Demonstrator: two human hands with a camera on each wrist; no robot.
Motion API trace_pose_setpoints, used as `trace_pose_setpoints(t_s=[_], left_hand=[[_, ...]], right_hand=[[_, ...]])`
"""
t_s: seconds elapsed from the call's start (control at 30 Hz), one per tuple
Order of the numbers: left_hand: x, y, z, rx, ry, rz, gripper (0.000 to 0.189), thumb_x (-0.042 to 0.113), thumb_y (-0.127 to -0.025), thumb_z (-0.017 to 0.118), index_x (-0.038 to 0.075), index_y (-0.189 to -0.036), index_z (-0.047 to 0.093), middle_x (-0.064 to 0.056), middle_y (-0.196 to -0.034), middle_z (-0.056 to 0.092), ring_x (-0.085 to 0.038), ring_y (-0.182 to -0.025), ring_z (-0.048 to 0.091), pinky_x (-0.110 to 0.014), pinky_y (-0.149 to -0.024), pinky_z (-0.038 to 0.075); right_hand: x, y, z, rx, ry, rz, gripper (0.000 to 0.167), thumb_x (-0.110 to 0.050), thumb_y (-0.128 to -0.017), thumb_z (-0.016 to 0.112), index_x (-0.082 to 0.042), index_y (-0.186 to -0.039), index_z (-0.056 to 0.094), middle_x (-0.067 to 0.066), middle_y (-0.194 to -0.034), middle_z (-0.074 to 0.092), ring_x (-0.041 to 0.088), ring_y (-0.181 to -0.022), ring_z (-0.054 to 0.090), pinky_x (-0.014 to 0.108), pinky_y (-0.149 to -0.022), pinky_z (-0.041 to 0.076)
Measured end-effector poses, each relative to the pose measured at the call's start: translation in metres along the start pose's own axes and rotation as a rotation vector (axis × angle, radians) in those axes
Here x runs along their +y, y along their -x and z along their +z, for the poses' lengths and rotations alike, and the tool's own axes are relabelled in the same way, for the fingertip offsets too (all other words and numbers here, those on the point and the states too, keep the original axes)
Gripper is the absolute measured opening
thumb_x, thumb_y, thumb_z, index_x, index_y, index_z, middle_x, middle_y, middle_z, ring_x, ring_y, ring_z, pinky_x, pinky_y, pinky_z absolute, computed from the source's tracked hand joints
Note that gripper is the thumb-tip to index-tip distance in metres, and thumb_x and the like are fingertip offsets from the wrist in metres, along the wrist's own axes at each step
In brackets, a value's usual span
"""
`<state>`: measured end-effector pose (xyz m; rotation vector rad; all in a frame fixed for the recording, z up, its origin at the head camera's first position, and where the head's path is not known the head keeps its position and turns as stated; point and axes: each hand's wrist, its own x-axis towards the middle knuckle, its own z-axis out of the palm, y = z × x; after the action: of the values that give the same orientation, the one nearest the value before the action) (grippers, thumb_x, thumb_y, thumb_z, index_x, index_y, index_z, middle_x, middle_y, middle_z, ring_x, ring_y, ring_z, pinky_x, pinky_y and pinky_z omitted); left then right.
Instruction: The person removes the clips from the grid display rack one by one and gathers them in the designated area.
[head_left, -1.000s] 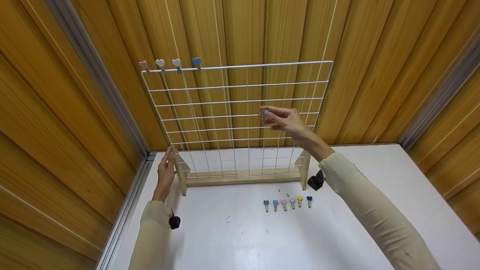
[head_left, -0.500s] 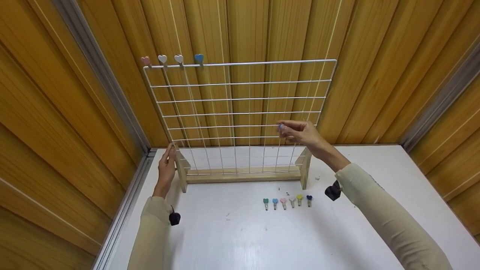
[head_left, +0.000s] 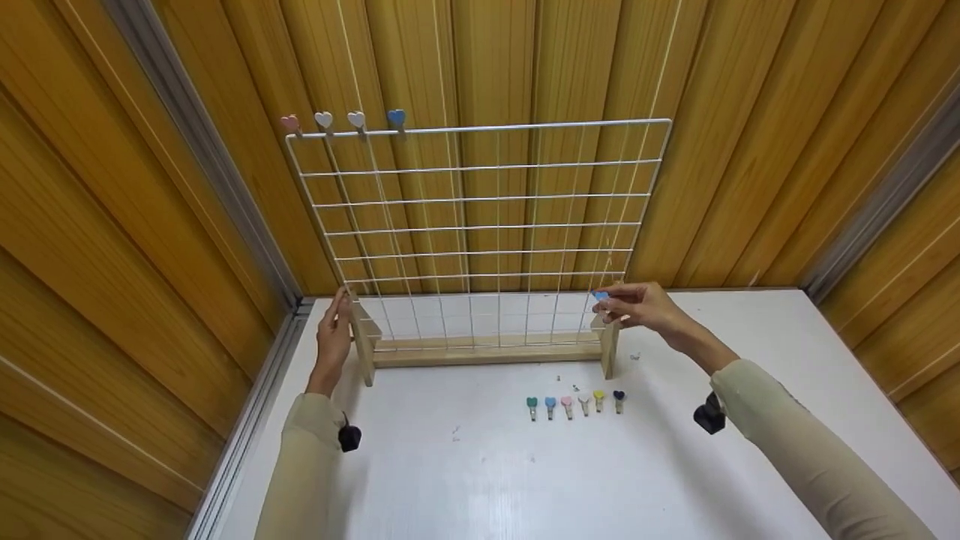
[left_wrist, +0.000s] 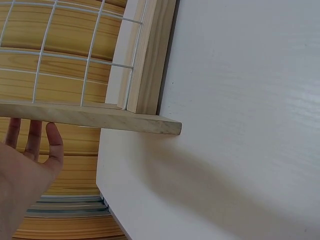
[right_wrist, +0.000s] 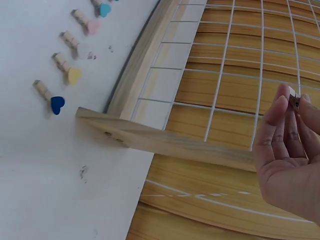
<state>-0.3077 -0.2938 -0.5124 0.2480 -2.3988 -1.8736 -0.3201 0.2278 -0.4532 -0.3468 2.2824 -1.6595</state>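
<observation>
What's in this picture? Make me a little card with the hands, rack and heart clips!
Left hand: fingers at the rack's wooden left side board
Right hand: pinches a blue heart clip
Rack's top wire: pink heart, two white hearts, blue heart
Table: row of green, light blue, pink, pale, yellow, dark blue clips

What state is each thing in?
Grid: standing in stand
Stand: upright on table
Top clips: four, clipped to grid's top wire
Table clips: six, lying in a row
Held clip: pinched by right hand
Right hand: by stand's right side
Left hand: by stand's left side
</observation>
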Motion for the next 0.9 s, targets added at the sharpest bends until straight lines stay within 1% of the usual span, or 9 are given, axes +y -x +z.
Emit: trace_pose_setpoints(t_s=[0.1,0.2,0.3,0.4,0.5,0.6,0.73,0.83,0.9], left_hand=[[-0.005,-0.004,0.000,0.019,-0.017,0.013,0.060,0.054,-0.110,0.027,0.033,-0.165,0.015,-0.007,-0.173,0.015,-0.036,-0.157,0.021,-0.059,-0.122,0.032],[-0.007,-0.007,0.001,0.022,-0.021,0.018,0.062,0.056,-0.109,0.027,0.032,-0.165,0.015,-0.007,-0.173,0.015,-0.035,-0.158,0.021,-0.058,-0.122,0.031],[-0.009,-0.007,0.001,0.020,-0.014,0.021,0.063,0.057,-0.109,0.027,0.031,-0.165,0.015,-0.007,-0.173,0.016,-0.036,-0.158,0.021,-0.058,-0.121,0.033],[-0.011,-0.006,0.001,0.017,0.000,0.029,0.062,0.055,-0.110,0.027,0.031,-0.166,0.015,-0.008,-0.173,0.016,-0.036,-0.157,0.022,-0.059,-0.120,0.034],[-0.014,-0.005,0.001,0.009,0.010,0.035,0.062,0.053,-0.110,0.028,0.029,-0.166,0.014,-0.009,-0.172,0.017,-0.037,-0.156,0.024,-0.059,-0.120,0.035],[-0.014,-0.005,0.000,-0.002,0.014,0.035,0.062,0.052,-0.111,0.028,0.027,-0.166,0.013,-0.010,-0.172,0.016,-0.038,-0.156,0.025,-0.059,-0.119,0.036],[-0.013,-0.006,-0.001,0.000,0.020,0.036,0.063,0.052,-0.110,0.028,0.026,-0.166,0.014,-0.012,-0.172,0.017,-0.039,-0.156,0.024,-0.060,-0.118,0.037],[-0.011,-0.009,-0.002,0.005,0.019,0.031,0.062,0.052,-0.110,0.029,0.026,-0.166,0.016,-0.011,-0.172,0.018,-0.038,-0.156,0.025,-0.059,-0.117,0.038],[-0.011,-0.010,-0.002,0.008,0.018,0.028,0.062,0.052,-0.110,0.029,0.027,-0.166,0.016,-0.011,-0.172,0.019,-0.037,-0.156,0.025,-0.059,-0.117,0.038]], right_hand=[[0.015,0.006,-0.003,0.007,0.029,0.038,0.046,-0.017,-0.103,0.063,0.010,-0.139,0.055,-0.003,-0.103,0.077,0.006,-0.089,0.071,0.022,-0.079,0.059],[0.033,0.012,-0.005,-0.002,0.035,0.075,0.047,-0.019,-0.103,0.063,0.010,-0.140,0.055,0.000,-0.104,0.077,0.007,-0.090,0.070,0.022,-0.078,0.059],[0.055,0.019,-0.006,-0.018,0.019,0.116,0.050,-0.022,-0.103,0.065,0.010,-0.140,0.055,0.002,-0.108,0.076,0.008,-0.092,0.070,0.023,-0.080,0.060],[0.079,0.030,-0.006,-0.045,-0.015,0.139,0.052,-0.024,-0.103,0.064,0.012,-0.139,0.054,0.005,-0.113,0.075,0.009,-0.093,0.071,0.025,-0.082,0.061],[0.103,0.042,-0.005,-0.056,-0.042,0.160,0.049,-0.019,-0.104,0.062,0.014,-0.139,0.052,0.005,-0.112,0.075,0.010,-0.092,0.072,0.025,-0.081,0.061],[0.122,0.051,-0.005,-0.037,-0.030,0.177,0.047,-0.015,-0.103,0.063,0.013,-0.139,0.052,0.003,-0.106,0.076,0.010,-0.087,0.073,0.025,-0.076,0.062],[0.136,0.059,-0.003,-0.001,0.039,0.179,0.044,-0.011,-0.101,0.065,0.014,-0.136,0.054,0.012,-0.105,0.075,0.012,-0.082,0.073,0.027,-0.072,0.062],[0.140,0.061,-0.003,0.020,0.086,0.168,0.041,-0.007,-0.100,0.064,0.016,-0.132,0.055,0.018,-0.105,0.074,0.014,-0.081,0.073,0.029,-0.070,0.063],[0.142,0.061,-0.003,0.031,0.096,0.166,0.038,-0.005,-0.100,0.064,0.018,-0.130,0.055,0.018,-0.103,0.072,0.015,-0.080,0.073,0.029,-0.069,0.063]])
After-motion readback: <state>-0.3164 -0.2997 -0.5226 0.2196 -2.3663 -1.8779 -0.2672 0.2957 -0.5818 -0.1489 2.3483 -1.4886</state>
